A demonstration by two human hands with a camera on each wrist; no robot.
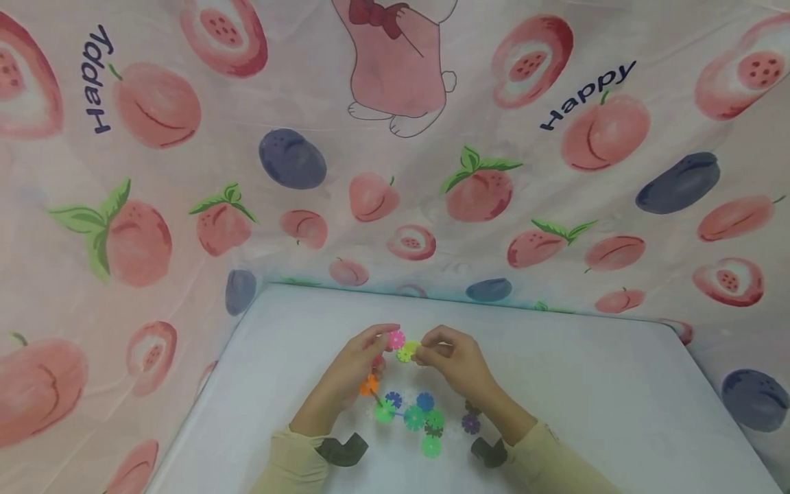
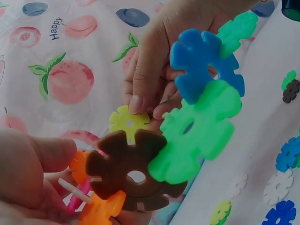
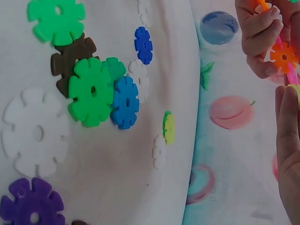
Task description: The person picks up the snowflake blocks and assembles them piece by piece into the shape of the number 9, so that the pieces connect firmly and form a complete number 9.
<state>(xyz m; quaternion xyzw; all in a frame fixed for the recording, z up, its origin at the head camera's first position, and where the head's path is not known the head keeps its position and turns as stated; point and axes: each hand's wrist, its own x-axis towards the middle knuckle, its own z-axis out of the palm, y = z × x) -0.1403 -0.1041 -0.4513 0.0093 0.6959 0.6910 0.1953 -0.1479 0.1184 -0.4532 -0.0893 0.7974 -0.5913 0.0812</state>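
My left hand (image 1: 352, 360) grips a chain of interlocking plastic snowflake discs near its pink disc (image 1: 397, 339) and orange disc (image 2: 101, 208). From there the chain runs through a brown disc (image 2: 133, 176), a light green disc (image 2: 201, 133) and a blue disc (image 2: 201, 61) to a green disc (image 2: 239, 32). Thumb and fingers of my right hand (image 1: 459, 357) pinch a yellow disc (image 2: 124, 121), which meets the pink disc in the head view. Another orange disc (image 3: 283, 57) shows beside the left fingers in the right wrist view. Part of the chain is hidden behind the left hand.
Loose discs lie on the white table (image 1: 586, 405): green (image 3: 91, 91), dark brown (image 3: 63, 63), purple (image 3: 33, 204), white (image 3: 35, 131), dark blue (image 3: 144, 45) and a yellow one (image 3: 169, 129) among them. Fruit-printed cloth (image 1: 395, 158) hangs around the table's back and left sides.
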